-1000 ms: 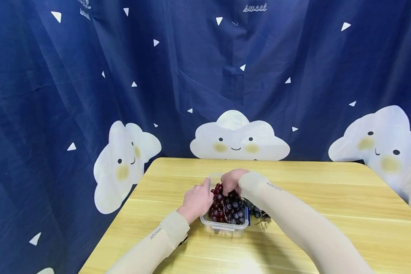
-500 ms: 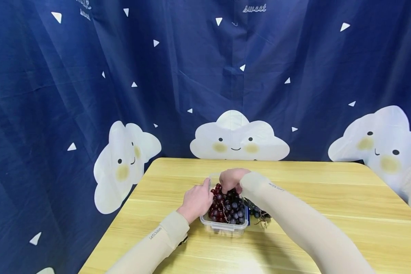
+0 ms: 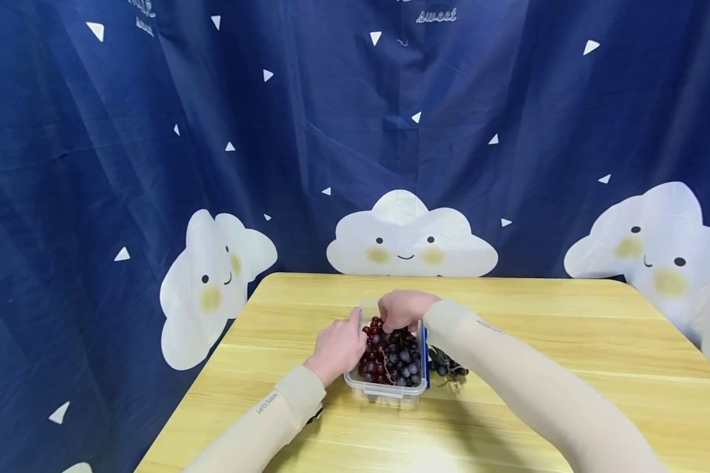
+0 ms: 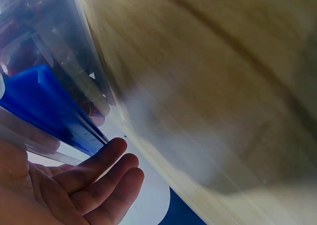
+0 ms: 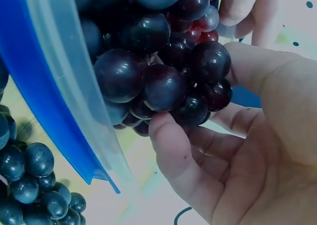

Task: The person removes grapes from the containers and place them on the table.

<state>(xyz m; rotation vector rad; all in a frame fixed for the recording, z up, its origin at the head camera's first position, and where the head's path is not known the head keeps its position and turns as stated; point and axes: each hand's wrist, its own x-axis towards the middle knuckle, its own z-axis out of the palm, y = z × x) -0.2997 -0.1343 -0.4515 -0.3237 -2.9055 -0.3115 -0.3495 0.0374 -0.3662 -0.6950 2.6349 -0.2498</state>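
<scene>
A clear plastic food box with blue side latches stands on the table, filled with red grapes on the left and dark grapes on the right. My left hand holds the box's left side; in the left wrist view its fingers lie by the blue latch, with the thumb out of sight. My right hand reaches over the far end. In the right wrist view its fingers and thumb cup the dark bunch at the box's end.
Outside the box, right of it, another dark grape bunch with a bare stem lies on the wooden table. A blue curtain with clouds hangs behind the table's far edge.
My right wrist has shifted slightly to the right and upward, showing more of the box's right blue latch. My left hand stays at the box's side.
</scene>
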